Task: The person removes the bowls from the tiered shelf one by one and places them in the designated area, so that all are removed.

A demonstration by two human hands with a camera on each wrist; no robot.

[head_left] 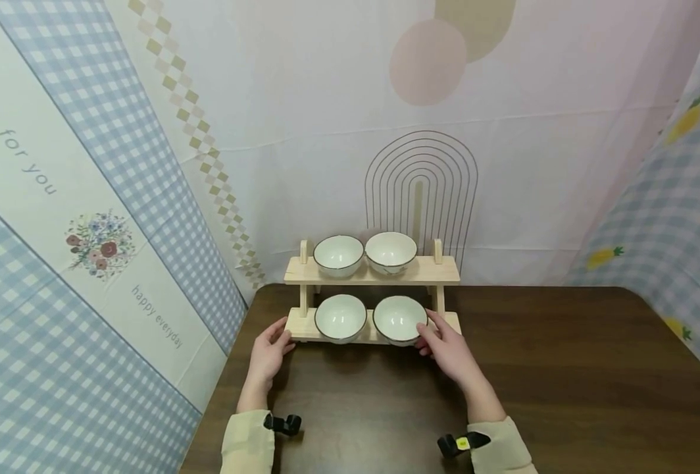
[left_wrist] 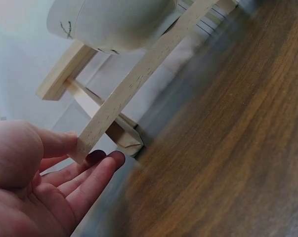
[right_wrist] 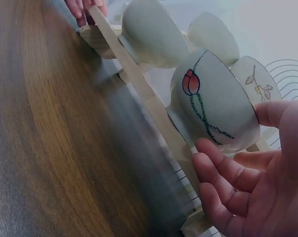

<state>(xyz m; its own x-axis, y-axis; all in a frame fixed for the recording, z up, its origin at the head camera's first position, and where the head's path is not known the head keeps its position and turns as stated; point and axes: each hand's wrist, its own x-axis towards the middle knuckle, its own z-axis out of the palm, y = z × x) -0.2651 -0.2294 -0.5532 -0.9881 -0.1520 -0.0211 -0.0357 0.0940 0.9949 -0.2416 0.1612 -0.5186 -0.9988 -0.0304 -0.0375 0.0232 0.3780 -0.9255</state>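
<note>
A two-tier wooden rack (head_left: 374, 271) bears two white, dark-rimmed bowls on each tier. My left hand (head_left: 269, 352) grips the left end of the lower board, thumb on one face and fingers beneath, as the left wrist view shows. With its thumb at the rim and fingers against the lower side, my right hand (head_left: 447, 345) holds the lower right bowl (right_wrist: 213, 106), which has a red tulip painted on it. This bowl stands upright on the lower board (right_wrist: 153, 111). Beside it is the lower left bowl (head_left: 341, 318). The upper left bowl (head_left: 339, 255) and upper right bowl (head_left: 391, 252) are untouched.
The rack stands at the back edge of a dark brown wooden table (head_left: 563, 368), close to a patterned cloth (head_left: 314, 178). A blue checked cloth (head_left: 107, 99) hangs at the left, another (head_left: 652, 217) at the right. Black camera straps are on both wrists.
</note>
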